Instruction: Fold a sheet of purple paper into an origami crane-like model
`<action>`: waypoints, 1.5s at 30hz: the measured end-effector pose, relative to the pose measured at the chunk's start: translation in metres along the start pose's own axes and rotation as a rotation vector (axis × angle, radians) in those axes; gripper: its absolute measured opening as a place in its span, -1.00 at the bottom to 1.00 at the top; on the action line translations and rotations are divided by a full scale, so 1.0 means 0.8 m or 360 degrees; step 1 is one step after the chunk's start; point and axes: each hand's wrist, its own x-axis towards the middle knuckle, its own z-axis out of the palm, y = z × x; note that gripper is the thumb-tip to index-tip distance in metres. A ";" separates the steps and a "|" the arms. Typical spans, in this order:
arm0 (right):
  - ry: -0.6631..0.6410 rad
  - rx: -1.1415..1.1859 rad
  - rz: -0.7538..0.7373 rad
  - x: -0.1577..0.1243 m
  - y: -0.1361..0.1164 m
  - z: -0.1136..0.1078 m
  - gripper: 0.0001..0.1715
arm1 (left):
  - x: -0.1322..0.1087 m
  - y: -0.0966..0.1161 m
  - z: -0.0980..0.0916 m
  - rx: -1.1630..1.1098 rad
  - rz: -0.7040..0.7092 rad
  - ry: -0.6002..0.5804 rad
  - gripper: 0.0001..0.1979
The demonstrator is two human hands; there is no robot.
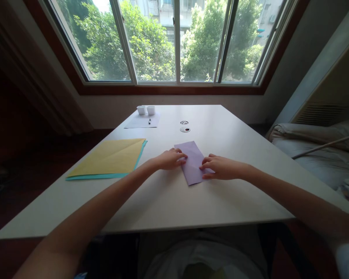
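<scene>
A folded lilac sheet of paper (192, 157) lies as a long strip in the middle of the white table (168, 201). My left hand (171, 159) rests on its left edge, fingers bent and pressing down on the paper. My right hand (219, 167) lies on its right edge near the lower end, fingers curled and pressing the paper flat. Both forearms reach in from the near side of the table.
A stack of yellow paper (110, 157) over teal paper (104, 176) lies at the left. Farther back are a white sheet (141, 122) with a pen (149, 121), two small white cups (146, 110) and two round discs (185, 126). A bed (317, 151) stands at the right.
</scene>
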 end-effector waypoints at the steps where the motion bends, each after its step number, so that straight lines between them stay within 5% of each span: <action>1: -0.0007 0.0036 -0.0044 0.002 -0.002 0.001 -0.57 | 0.002 0.005 0.002 0.0051 -0.0003 0.0009 -0.55; 4: 0.0039 0.0169 -0.0111 0.007 0.006 0.005 -0.64 | 0.004 0.013 0.005 0.0134 0.0043 0.0005 -0.52; 7: 0.0307 0.0111 0.0067 0.008 0.029 0.017 -0.59 | 0.003 0.014 0.007 0.0156 0.0016 0.0006 -0.47; 14: 0.0442 0.0068 0.0089 0.004 0.055 0.050 -0.52 | 0.011 0.010 0.033 -0.0007 -0.0572 0.0304 -0.44; 21: 0.0472 0.0076 0.0062 0.001 0.044 0.054 -0.52 | 0.024 0.001 0.038 -0.0613 -0.0700 0.0526 -0.55; 24: 0.0467 0.0065 0.0067 0.000 0.042 0.055 -0.52 | 0.019 0.006 0.033 -0.0834 -0.0559 0.0601 -0.52; 30: 0.0548 0.0104 0.0111 0.000 0.042 0.052 -0.48 | 0.002 0.032 0.029 -0.1906 -0.0578 0.0681 -0.35; 34: 0.0873 0.0520 0.0400 -0.001 0.052 0.050 -0.32 | 0.003 0.036 0.027 -0.2293 -0.0540 0.0708 -0.61; 37: 0.0931 0.1072 0.0566 0.000 0.057 0.050 -0.29 | 0.006 0.033 0.027 -0.2421 -0.0433 0.0790 -0.66; 41: 0.0838 0.1731 0.0435 0.005 0.051 0.052 -0.46 | 0.006 0.034 0.028 -0.2468 -0.0356 0.0766 -0.65; 45: 0.0767 0.1867 0.0319 0.006 0.046 0.053 -0.51 | 0.003 0.038 0.027 -0.2503 -0.0372 0.0632 -0.67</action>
